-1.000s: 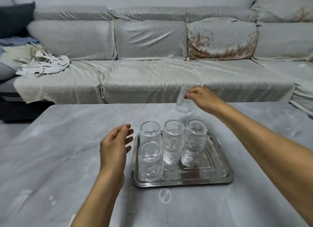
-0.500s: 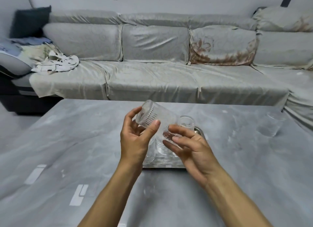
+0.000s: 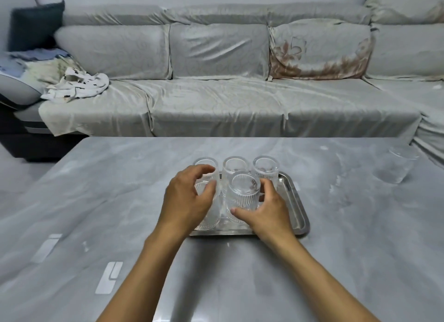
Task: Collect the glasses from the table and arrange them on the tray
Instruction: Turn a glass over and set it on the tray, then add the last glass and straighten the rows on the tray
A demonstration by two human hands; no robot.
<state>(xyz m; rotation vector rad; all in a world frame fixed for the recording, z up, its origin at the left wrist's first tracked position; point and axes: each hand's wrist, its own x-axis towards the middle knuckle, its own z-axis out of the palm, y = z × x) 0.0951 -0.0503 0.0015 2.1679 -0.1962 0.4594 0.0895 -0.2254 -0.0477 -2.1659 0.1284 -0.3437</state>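
Both hands [image 3: 186, 199] [image 3: 269, 209] cup tray [image 3: 298, 209] glasses [image 3: 242, 189] (one glass [image 3: 396, 165] well apart).

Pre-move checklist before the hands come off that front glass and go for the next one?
1. Front glass over the tray, upside down: ok.
2. Front glass fully seated on the tray floor: cannot tell, right hand hides its base.
3. Left hand off the front-left glass: not ok, fingers rest around it.
4. Back row of three glasses upright, undisturbed: ok.
5. Free tray space on the right: ok.
6. Remaining glass on the table far right, path clear: ok.
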